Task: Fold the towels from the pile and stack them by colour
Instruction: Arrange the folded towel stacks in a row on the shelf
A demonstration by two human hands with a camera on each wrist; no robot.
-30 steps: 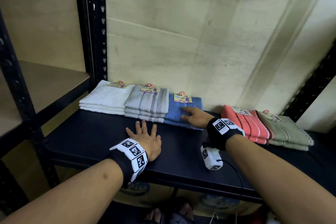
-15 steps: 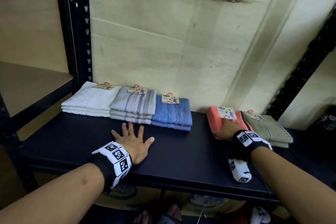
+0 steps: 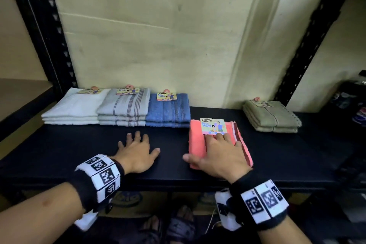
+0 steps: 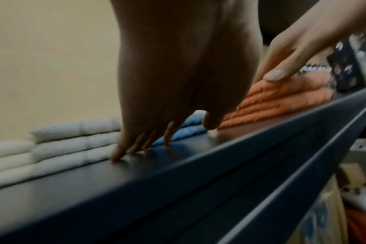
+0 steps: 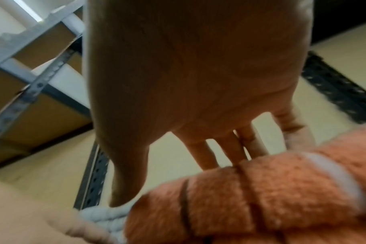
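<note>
Towels sit folded in 5 colour stacks on a black shelf (image 3: pixel 59 144): white stack (image 3: pixel 73 109), grey stack (image 3: pixel 123 109) and blue stack (image 3: pixel 168 111) side by side at the back left, green stack (image 3: pixel 271 117) well apart at the right, coral stack (image 3: pixel 198 140) nearer the front edge, just beside the blue. A sideways push could shear the coral layers apart or drag them off the front edge, since only flat pressure steadies them. Right hand (image 3: pixel 219 156) lies on the coral stack, fingers (image 3: pixel 219 136) straight and spread, touching its paper label (image 3: pixel 213 126), gripping nothing. Left hand (image 3: pixel 136 154) rests flat and relaxed on bare shelf.
</note>
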